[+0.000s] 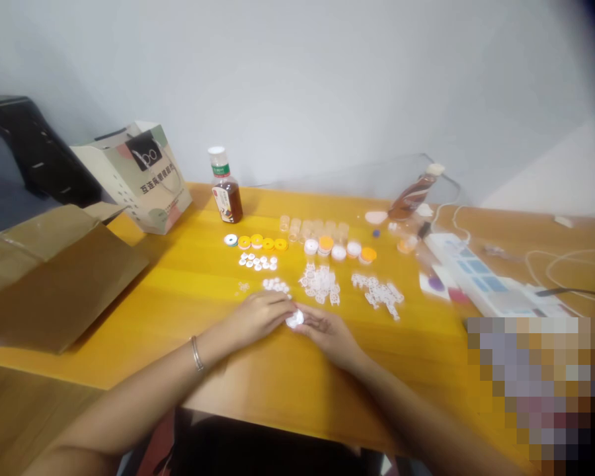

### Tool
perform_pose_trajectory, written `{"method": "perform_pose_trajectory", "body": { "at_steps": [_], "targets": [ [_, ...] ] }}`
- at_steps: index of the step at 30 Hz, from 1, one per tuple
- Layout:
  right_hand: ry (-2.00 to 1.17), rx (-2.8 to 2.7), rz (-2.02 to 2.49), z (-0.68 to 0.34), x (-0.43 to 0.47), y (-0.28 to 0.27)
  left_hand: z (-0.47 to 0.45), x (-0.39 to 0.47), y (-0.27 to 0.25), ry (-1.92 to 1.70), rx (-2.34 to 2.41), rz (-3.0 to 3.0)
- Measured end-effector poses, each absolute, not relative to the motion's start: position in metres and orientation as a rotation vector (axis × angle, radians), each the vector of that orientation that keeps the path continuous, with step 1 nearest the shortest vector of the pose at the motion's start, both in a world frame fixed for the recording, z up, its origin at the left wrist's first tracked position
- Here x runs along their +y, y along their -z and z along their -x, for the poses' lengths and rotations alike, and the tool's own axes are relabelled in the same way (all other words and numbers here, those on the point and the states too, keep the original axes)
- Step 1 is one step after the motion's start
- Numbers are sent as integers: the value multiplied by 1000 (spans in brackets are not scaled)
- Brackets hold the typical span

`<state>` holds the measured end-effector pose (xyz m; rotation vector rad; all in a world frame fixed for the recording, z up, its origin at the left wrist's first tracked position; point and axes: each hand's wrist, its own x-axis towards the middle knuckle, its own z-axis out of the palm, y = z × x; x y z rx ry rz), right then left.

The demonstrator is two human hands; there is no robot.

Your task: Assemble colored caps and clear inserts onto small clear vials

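Between my two hands is a small round white plastic piece [294,319]; its exact kind is too blurred to tell. My left hand [265,316] reaches it from the left with fingers closed on its edge. From the other side my right hand [330,332] pinches it with thumb and fingers. Just beyond my left hand lie small white round pieces [276,285]. White discs with dark centres [258,262] sit in rows farther back. Two piles of flat white plastic parts, a nearer-middle pile [320,283] and a right pile [378,293], spread past my right hand.
Yellow rings [256,242], orange and white caps [339,252] and clear cups [316,229] stand in rows behind. A dark drink bottle [227,198] and paper bag [146,175] are back left, with a cardboard box [54,284] nearer. A power strip [469,271] with cables lies right.
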<state>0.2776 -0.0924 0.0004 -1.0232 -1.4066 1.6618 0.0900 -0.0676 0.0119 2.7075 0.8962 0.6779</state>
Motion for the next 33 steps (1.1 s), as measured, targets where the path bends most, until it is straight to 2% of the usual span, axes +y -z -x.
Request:
{"method": "perform_pose_trajectory", "body": {
  "at_steps": [5, 10, 25, 33],
  "targets": [
    [-1714, -1433, 1045, -280, -92, -1, -83, -66, -24, -461, 703, -2994],
    [-1785, -1393, 1006, -283, -90, 3, -80, -67, -24, -536, 597, -3105],
    [-1788, -1302, 941, -284, -86, 11, -81, -64, -4, -749, 712, -2845],
    [-1729, -1305, 963, -286, -85, 12, -85, -64, -13, -915, 795, -2528]
  ]
}}
